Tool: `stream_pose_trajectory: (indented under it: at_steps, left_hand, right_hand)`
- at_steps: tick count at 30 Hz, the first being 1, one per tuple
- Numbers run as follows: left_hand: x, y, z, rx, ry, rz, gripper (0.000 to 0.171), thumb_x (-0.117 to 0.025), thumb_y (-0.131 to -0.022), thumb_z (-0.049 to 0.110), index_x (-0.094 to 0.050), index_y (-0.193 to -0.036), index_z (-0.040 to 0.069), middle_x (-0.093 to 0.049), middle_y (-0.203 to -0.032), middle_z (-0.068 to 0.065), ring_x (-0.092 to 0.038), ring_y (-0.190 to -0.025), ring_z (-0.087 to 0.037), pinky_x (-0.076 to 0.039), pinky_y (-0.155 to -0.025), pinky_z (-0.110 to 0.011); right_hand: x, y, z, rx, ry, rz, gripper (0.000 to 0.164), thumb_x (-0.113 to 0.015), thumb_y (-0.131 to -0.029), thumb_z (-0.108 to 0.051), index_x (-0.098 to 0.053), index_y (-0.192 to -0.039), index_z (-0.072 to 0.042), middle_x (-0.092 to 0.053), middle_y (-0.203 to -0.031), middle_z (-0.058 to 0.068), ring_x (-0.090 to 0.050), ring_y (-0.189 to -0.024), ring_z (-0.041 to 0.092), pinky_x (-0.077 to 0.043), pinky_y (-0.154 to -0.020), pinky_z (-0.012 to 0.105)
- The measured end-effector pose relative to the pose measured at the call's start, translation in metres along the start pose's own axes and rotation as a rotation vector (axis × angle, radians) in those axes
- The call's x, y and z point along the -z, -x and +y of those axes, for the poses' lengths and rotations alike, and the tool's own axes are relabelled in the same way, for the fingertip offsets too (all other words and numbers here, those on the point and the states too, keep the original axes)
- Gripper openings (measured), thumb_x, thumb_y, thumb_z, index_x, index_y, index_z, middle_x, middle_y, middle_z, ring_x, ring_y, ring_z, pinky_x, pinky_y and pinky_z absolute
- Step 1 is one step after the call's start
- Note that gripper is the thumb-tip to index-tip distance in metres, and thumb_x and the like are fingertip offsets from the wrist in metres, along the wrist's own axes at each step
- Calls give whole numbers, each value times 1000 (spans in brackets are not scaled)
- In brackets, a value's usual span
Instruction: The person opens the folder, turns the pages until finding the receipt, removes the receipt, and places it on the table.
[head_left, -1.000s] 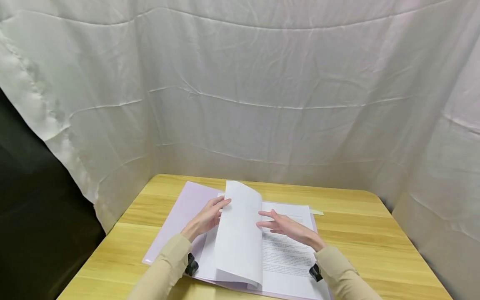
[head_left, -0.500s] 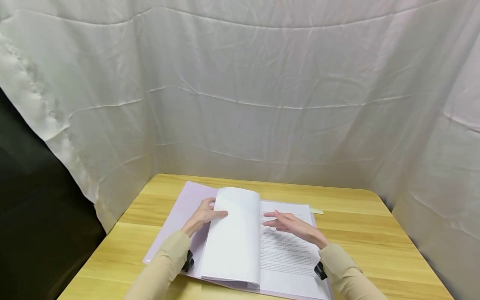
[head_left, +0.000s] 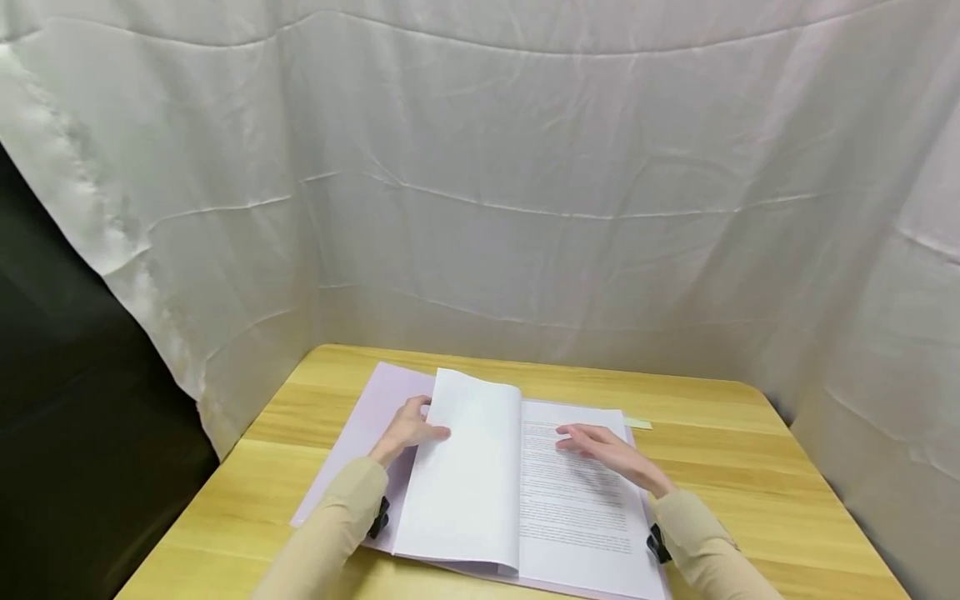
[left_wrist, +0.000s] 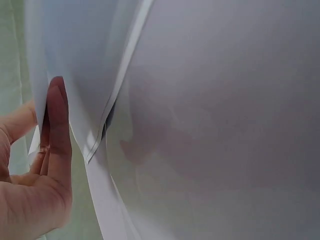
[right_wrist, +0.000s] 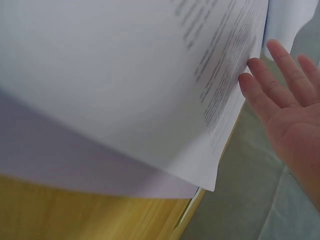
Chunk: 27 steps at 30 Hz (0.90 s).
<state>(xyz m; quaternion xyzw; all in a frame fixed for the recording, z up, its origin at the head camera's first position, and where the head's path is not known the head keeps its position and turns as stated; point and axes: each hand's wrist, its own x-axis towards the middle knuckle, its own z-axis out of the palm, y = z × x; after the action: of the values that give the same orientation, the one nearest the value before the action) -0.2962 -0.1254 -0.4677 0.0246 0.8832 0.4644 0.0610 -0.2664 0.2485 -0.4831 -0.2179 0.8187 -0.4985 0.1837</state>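
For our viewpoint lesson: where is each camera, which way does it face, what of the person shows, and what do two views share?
Head: on the head, facing forward and down at folder and table; left grip, right grip, sleeves show.
Left wrist: worn there, facing the sheets; shows left grip pinching them.
Right wrist: worn there, facing the printed page; shows right grip.
Shared: head and right wrist show printed page, table, right grip.
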Motion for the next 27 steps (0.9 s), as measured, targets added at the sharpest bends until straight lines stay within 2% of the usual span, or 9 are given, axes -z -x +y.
stream_pose_trajectory:
  at_steps: [4, 6, 11, 13, 17, 20, 27]
  left_hand:
    - [-5, 0, 1, -47, -71, 9, 76, -82, -78, 10, -45, -141, -10, -56, -136, -34, -58, -124, -48, -52, -103, -55]
    - [-6, 0, 2, -71, -105, 13, 75, -81, -78, 8, -45, -140, -11, -56, -135, -35, -58, -122, -48, -53, -101, -55]
    - [-9, 0, 0, -79, -203, 7, 78, -81, -79, 6, -41, -143, -13, -54, -137, -37, -55, -126, -50, -49, -106, -57]
    - [-11, 1, -3, -71, -234, 7, 81, -82, -79, 6, -39, -145, -12, -53, -139, -37, -53, -129, -50, -47, -109, -58]
    - [-14, 1, -5, -67, -267, 19, 86, -83, -76, 3, -36, -147, -11, -54, -137, -37, -55, -127, -50, -48, -107, -58]
    - [-16, 1, -6, -69, -287, 32, 91, -85, -75, 3, -34, -149, -9, -57, -133, -36, -57, -122, -50, -51, -103, -59]
    - [-23, -1, -10, -82, -333, 52, 98, -86, -73, 3, -29, -152, -3, -66, -115, -30, -64, -102, -41, -56, -89, -54]
  right_hand:
    - [4, 3, 2, 15, 49, 33, 54, -35, -111, -29, -41, -146, 12, -57, -140, 31, -51, -135, 47, -38, -115, 61]
    - [6, 2, 4, 23, 90, 57, 51, -39, -110, -26, -44, -144, 11, -60, -136, 30, -54, -133, 47, -46, -113, 50]
    - [12, -3, 11, 20, 179, 132, 45, -50, -106, -23, -52, -138, 9, -63, -134, 27, -58, -129, 45, -51, -107, 46]
    - [14, -6, 15, 14, 222, 160, 44, -53, -105, -22, -55, -136, 8, -63, -134, 27, -58, -127, 45, -49, -107, 57]
    - [20, -13, 21, 29, 313, 226, 40, -58, -102, -18, -59, -131, 9, -65, -129, 28, -60, -123, 45, -49, -104, 60]
    - [25, -16, 26, 40, 337, 262, 41, -62, -99, -14, -58, -130, 12, -63, -129, 32, -58, -124, 49, -45, -106, 64]
    - [33, -18, 35, -33, 424, 354, 45, -69, -92, -13, -59, -130, 9, -58, -136, 34, -47, -132, 55, -36, -112, 68]
